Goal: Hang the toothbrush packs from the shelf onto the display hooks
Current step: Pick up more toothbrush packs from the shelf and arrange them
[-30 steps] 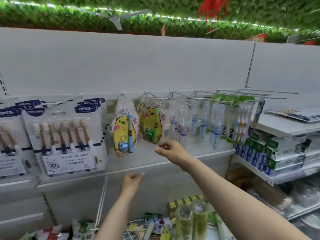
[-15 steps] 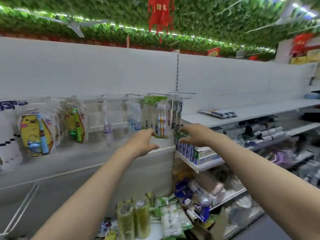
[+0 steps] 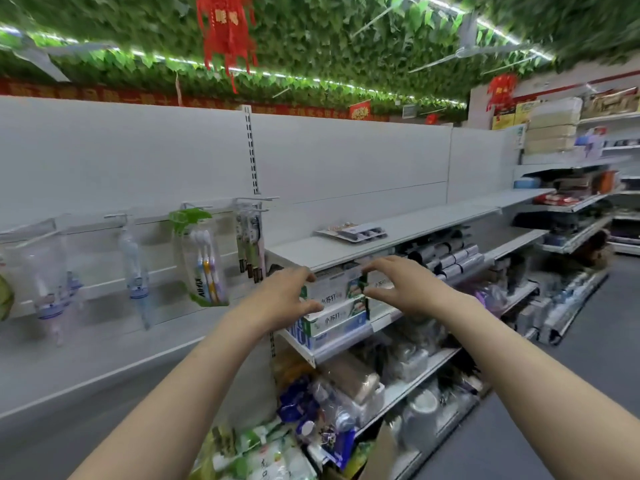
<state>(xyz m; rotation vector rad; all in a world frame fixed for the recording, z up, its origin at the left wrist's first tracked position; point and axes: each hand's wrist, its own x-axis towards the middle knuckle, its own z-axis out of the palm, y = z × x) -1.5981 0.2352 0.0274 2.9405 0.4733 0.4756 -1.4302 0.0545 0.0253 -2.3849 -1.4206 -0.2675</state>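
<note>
Fingers half-hiding toothpaste boxes, hung toothbrush packs blurred

Bright, even light from the ceiling strip; motion-blurred, fisheye-bent edges.

White shelf; green-and-white boxes; red lantern; green leafy ceiling.

Both hands swing right, away from the hanging packs: the left hand now reaches the stacked toothpaste boxes at centre frame, the right hand beside it, and the yellow bear packs slide off the left edge.
</note>
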